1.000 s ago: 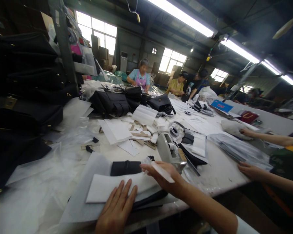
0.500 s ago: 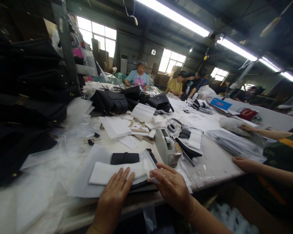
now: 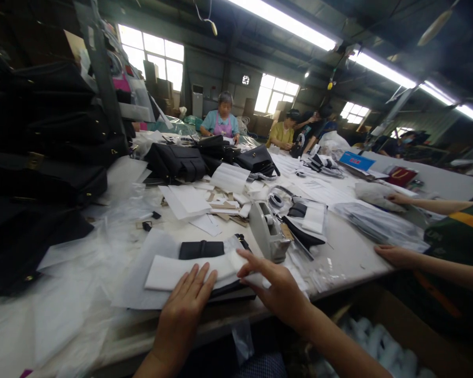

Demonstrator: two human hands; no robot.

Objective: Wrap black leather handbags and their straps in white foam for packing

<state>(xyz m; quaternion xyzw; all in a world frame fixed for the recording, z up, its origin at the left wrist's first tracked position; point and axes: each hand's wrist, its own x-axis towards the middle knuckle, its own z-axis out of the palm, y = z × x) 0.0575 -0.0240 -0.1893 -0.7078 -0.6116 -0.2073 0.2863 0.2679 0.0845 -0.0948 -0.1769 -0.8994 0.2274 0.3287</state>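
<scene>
A black bag (image 3: 232, 292) lies flat near the table's front edge, with a black buckled strap (image 3: 243, 241) at its right side. White wrapping paper (image 3: 136, 278) spreads under and left of it. Across the bag runs a white foam strip (image 3: 163, 273), below a black strap flap (image 3: 201, 250). My left hand (image 3: 187, 302) rests on the strip with fingers stretched flat. At the strip's right end, my right hand (image 3: 278, 289) has its fingers bent round the edge, thumb below and index finger above. Part of that end is hidden by the fingers.
A grey tape dispenser (image 3: 267, 231) stands just beyond my right hand. Black bags (image 3: 43, 168) are piled high at the left. Another wrapped bag (image 3: 307, 220) lies behind the dispenser. A co-worker's hands (image 3: 396, 256) touch a plastic-covered item (image 3: 378, 223) at the right.
My right hand has turned, its fingers now bent and more spread at the strip's right end. My left hand stays flat on the strip. The view has shifted slightly.
</scene>
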